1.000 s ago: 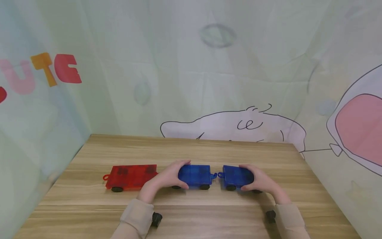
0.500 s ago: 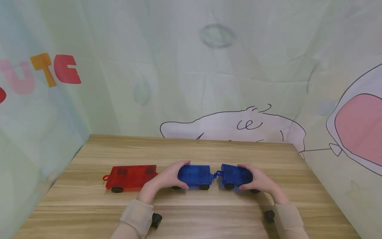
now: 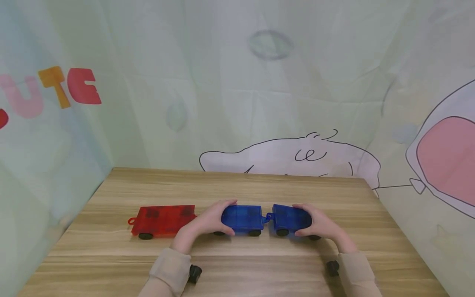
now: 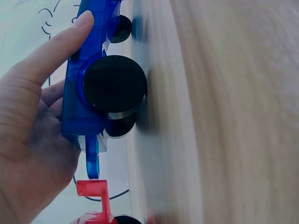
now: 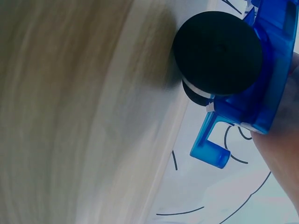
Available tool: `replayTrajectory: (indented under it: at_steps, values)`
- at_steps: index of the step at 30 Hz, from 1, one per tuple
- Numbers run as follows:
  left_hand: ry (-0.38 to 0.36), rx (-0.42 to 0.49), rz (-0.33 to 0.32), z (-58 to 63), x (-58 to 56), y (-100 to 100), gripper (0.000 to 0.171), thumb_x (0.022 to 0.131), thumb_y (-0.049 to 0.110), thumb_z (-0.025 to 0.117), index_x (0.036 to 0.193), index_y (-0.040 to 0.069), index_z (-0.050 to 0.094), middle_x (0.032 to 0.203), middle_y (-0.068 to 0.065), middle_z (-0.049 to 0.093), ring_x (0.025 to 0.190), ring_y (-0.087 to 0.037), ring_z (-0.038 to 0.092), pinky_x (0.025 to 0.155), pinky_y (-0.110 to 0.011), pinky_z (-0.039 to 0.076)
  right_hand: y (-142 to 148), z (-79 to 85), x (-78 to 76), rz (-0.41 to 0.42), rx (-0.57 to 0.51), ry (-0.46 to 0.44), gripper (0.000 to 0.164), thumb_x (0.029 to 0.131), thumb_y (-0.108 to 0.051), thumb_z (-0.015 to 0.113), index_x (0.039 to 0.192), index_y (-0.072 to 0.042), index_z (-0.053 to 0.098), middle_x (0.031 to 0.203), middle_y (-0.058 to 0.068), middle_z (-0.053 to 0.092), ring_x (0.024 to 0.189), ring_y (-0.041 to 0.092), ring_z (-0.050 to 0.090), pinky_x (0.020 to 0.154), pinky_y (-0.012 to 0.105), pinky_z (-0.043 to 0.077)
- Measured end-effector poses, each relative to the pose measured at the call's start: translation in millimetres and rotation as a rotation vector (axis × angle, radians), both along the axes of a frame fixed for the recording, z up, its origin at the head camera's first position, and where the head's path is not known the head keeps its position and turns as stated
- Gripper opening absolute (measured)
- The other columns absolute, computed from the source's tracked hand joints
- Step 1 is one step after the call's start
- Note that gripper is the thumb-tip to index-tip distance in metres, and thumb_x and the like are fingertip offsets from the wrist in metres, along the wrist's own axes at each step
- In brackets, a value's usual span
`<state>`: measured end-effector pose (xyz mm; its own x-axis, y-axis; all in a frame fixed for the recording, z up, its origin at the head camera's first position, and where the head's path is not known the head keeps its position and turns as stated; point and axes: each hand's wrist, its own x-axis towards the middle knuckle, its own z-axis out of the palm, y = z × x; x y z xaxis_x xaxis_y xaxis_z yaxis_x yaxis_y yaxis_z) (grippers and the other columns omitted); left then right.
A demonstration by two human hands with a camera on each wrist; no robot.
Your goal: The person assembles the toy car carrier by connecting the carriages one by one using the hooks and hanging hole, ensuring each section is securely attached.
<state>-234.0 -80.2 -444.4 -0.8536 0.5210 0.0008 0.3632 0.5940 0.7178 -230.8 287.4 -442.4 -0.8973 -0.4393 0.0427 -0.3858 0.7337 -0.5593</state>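
My left hand (image 3: 208, 218) grips the rear of a translucent blue toy train car (image 3: 243, 217) with black wheels, thumb along its near side. My right hand (image 3: 322, 225) holds a second blue toy train car (image 3: 290, 217), set slightly askew. Between the two, the second car's ring (image 3: 270, 216) overlaps the first car's hook (image 3: 265, 219). A red toy train car (image 3: 163, 220) stands to the left, partly behind my left wrist. Its red hook (image 4: 103, 196) lies close to the blue ring (image 4: 93, 163) in the left wrist view. A free blue hook (image 5: 210, 151) shows in the right wrist view.
The cars stand in a row across a wood-grain table (image 3: 237, 268). A printed cloth (image 3: 222, 82) hangs behind and at both sides of it. Black wrist cameras (image 3: 194, 273) sit at both sleeves.
My right hand has moved the second blue car left, so its ring has come from beside the first car's hook to over it. The left hand and red car have stayed in place.
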Motion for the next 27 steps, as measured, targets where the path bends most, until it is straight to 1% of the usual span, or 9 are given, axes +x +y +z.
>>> replayTrajectory:
  at_steps: [6, 14, 22, 27]
  values:
    - [-0.007, 0.016, -0.006, 0.6, 0.6, -0.5, 0.09, 0.073, 0.023, 0.086, 0.147, 0.002, 0.038, 0.148, -0.016, 0.046, 0.137, -0.039, 0.04, 0.11, -0.06, 0.036, -0.5, 0.3, 0.4, 0.005, -0.003, -0.005, 0.084, 0.068, -0.031, 0.086, 0.137, 0.001, 0.049, 0.136, 0.026, 0.053, 0.12, 0.042, 0.052, 0.096, 0.056, 0.045]
    - [-0.006, 0.011, -0.004, 0.4, 0.6, -0.4, 0.091, 0.073, 0.023, 0.085, 0.147, 0.002, 0.038, 0.148, -0.016, 0.046, 0.137, -0.038, 0.04, 0.11, -0.061, 0.036, -1.5, 0.4, 1.1, 0.003, 0.0, -0.005, 0.084, 0.068, -0.031, 0.086, 0.137, 0.0, 0.05, 0.137, 0.026, 0.053, 0.122, 0.043, 0.051, 0.098, 0.057, 0.044]
    - [-0.007, 0.016, -0.007, -0.1, 0.1, -0.7, 0.091, 0.073, 0.023, 0.085, 0.147, 0.001, 0.038, 0.148, -0.016, 0.046, 0.137, -0.039, 0.04, 0.11, -0.061, 0.036, -1.9, 0.7, 0.8, 0.008, -0.005, -0.019, 0.085, 0.069, -0.031, 0.085, 0.138, 0.001, 0.049, 0.138, 0.027, 0.051, 0.123, 0.045, 0.05, 0.099, 0.061, 0.043]
    - [-0.003, 0.013, -0.007, -0.2, 0.0, -0.7, 0.091, 0.073, 0.023, 0.086, 0.148, 0.001, 0.037, 0.148, -0.016, 0.046, 0.137, -0.038, 0.04, 0.11, -0.06, 0.035, -3.0, 1.0, 1.1, 0.012, -0.002, -0.014, 0.084, 0.068, -0.031, 0.085, 0.137, 0.001, 0.049, 0.138, 0.027, 0.052, 0.123, 0.044, 0.05, 0.098, 0.06, 0.043]
